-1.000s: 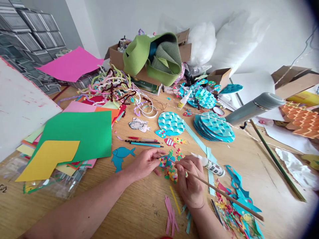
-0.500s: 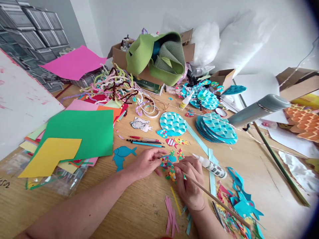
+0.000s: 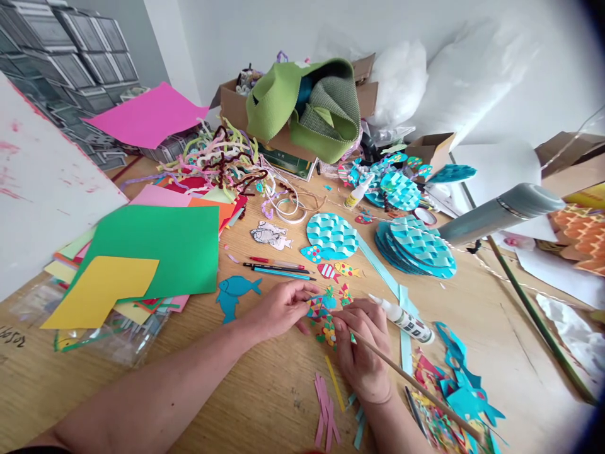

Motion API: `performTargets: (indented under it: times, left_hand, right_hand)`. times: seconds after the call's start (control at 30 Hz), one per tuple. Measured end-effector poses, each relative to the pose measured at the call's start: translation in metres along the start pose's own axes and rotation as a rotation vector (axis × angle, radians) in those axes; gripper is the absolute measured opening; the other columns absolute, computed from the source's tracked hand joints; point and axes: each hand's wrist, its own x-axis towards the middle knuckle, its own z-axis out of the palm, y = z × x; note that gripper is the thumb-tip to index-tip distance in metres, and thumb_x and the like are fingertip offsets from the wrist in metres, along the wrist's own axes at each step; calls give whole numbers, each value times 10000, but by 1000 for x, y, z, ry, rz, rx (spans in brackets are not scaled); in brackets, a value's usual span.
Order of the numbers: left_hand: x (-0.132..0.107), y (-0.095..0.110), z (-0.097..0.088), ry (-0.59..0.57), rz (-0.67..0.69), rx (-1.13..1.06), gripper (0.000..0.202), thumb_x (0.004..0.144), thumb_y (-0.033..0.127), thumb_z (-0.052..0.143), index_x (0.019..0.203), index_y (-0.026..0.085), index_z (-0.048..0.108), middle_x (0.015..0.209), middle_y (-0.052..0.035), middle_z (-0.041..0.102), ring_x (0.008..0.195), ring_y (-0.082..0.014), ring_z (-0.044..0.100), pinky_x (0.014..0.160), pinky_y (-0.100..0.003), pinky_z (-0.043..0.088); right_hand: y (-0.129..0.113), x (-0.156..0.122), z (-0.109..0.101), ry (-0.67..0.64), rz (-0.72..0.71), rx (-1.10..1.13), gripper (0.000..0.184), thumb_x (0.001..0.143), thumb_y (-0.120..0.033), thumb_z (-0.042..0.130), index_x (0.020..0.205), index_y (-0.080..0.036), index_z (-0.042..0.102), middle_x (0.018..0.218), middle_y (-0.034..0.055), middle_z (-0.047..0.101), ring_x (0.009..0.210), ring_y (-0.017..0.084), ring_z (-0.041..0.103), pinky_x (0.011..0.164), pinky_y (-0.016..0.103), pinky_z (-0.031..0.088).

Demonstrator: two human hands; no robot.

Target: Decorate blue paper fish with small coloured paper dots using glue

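Observation:
With its fingers closed, my left hand [image 3: 281,309] pinches the edge of a small blue paper fish [image 3: 316,307] patterned with red and yellow triangles. My right hand [image 3: 367,353] grips a thin wooden stick [image 3: 416,383], its tip close to the fish. Small colourful paper cutouts [image 3: 327,334] lie beneath and around the fingers, partly hidden. Just beyond the right hand a white glue bottle [image 3: 407,321] rests on its side. Left of my left hand lie blue fish shapes [image 3: 237,287]. Striped and yellow paper fish [image 3: 347,270] are farther off.
Woven blue paper discs [image 3: 332,235] and a stack of them [image 3: 420,249] are beyond the hands. A grey flask [image 3: 505,213] stands at the right. Coloured sheets [image 3: 170,246] cover the left side. Pink strips [image 3: 325,410] and blue scraps [image 3: 470,397] lie near the front.
The whole view has shifted slightly, so things appear a little farther right. Both hands keep nearly the same pose around the fish and the stick.

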Motion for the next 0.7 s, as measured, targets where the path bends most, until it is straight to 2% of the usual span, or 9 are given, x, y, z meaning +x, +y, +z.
performTargets:
  times: [0.17,0.7]
  left_hand:
    - [1,0,-1,-13,7,-3,410,756,150,498,1160,127,562,1065,-108,663,904,-218,635,525,-241,548]
    - [0,2,2,3,-29,-23,419,735,88,498,1149,117,560,1052,-121,678,880,-214,655,508,-219,534]
  right_hand:
    - [1,0,1,-3,-4,3,132,823,-70,556,867,-193,573,723,11,614,780,176,509,761,372,416]
    - [-1,1,-1,-7,-3,20,134,824,-64,554,866,-190,574,713,11,605,775,172,501,736,359,418]
